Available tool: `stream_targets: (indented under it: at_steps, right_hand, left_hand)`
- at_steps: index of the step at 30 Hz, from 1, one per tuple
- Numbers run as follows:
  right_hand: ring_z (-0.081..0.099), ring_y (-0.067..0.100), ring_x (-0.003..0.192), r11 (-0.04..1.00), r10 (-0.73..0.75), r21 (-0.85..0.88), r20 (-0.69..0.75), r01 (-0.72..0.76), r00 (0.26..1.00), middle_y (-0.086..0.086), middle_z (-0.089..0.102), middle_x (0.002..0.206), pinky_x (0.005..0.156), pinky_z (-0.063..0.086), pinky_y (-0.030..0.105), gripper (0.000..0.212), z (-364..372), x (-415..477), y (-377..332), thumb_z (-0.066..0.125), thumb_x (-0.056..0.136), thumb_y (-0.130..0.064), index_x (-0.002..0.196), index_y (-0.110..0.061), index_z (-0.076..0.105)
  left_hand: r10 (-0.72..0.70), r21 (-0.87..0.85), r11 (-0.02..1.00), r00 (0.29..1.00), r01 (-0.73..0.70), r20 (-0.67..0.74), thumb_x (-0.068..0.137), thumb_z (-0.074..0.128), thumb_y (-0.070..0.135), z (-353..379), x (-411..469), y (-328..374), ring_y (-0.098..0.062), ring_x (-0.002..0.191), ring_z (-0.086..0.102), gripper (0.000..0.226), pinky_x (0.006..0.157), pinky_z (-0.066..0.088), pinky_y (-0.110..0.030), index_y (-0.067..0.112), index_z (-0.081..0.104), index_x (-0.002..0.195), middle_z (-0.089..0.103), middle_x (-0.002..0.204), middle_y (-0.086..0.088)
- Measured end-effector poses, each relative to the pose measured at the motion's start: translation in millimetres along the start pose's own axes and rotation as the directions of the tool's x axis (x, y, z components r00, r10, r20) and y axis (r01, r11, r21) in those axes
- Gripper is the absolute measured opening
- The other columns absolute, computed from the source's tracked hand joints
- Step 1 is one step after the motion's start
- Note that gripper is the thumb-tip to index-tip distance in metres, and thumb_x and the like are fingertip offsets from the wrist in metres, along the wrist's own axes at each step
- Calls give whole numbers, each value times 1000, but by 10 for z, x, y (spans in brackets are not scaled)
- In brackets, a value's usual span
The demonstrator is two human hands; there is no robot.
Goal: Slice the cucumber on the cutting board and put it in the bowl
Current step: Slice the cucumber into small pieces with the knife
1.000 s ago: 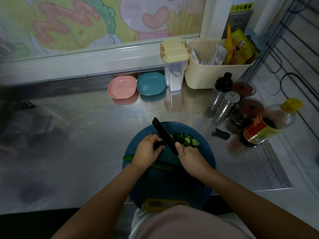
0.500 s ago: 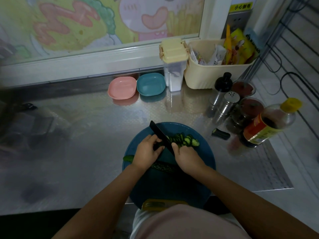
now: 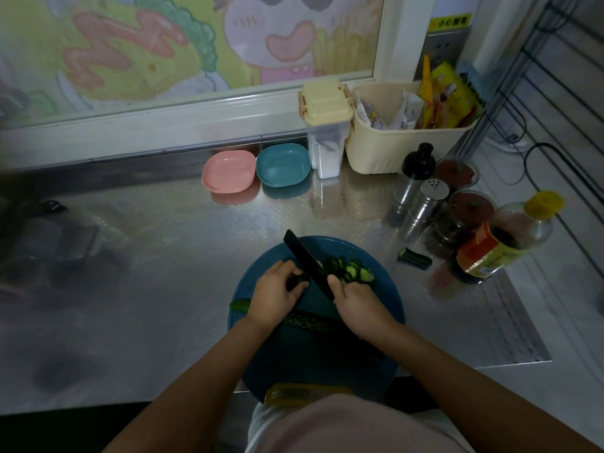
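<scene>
Left hand (image 3: 274, 292) pinches a short cucumber (image 3: 299, 281) end with curled fingers, right hand (image 3: 356, 302) fingers wrapped round the knife (image 3: 305, 258) just beside, so a slip could cut fingertips.

A yellow sign (image 3: 450, 21) is seen above a socket plate (image 3: 446, 47). Black Chinese characters are printed on it: 小心 can be read, the rest is blurred. The print on the bottle label (image 3: 483, 256) and the packets (image 3: 454, 93) cannot be made out.
</scene>
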State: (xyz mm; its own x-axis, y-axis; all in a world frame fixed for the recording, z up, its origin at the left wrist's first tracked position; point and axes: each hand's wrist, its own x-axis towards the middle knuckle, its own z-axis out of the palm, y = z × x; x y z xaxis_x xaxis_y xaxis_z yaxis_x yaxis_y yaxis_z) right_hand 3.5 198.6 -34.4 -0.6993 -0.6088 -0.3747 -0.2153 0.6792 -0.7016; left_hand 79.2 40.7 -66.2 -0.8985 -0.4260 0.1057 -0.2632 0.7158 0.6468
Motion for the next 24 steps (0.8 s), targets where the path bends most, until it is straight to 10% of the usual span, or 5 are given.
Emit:
stream_targets:
  at_steps: [12, 19, 24]
  right_hand:
    - [47, 20, 54, 997, -51, -59, -19, 50, 999, 6, 45, 54, 55, 35, 31, 64, 61, -18, -31, 20, 102, -40, 52, -8, 44]
    - [56, 32, 89, 991, -45, -125, -25, 42, 999, 8, 52, 67, 98, 37, 42, 59, 175, 28, -98, 14, 103, -38, 55, -15, 40]
    - [52, 25, 67, 998, 6, -64, -28, -8, 1000, 3, 44, 57, 67, 42, 32, 62, 137, 49, -27, 19, 102, -41, 53, -11, 41]
  left_hand:
    - [16, 17, 1000, 1000, -16, 3, 78, 74, 13, -11, 2, 29, -10, 74, 53, 15, 61, 37, -18, 8, 63, 88, 57, 85, 2]
    - [22, -6, 1000, 1000, -23, -2, 78, 74, 10, -27, 6, 39, -10, 75, 52, 15, 60, 32, -13, 7, 64, 89, 53, 84, 5]
    - [33, -31, 999, 998, -32, 46, 78, 74, 10, -56, -4, 4, -10, 79, 53, 19, 66, 34, -2, 4, 65, 93, 60, 90, -3]
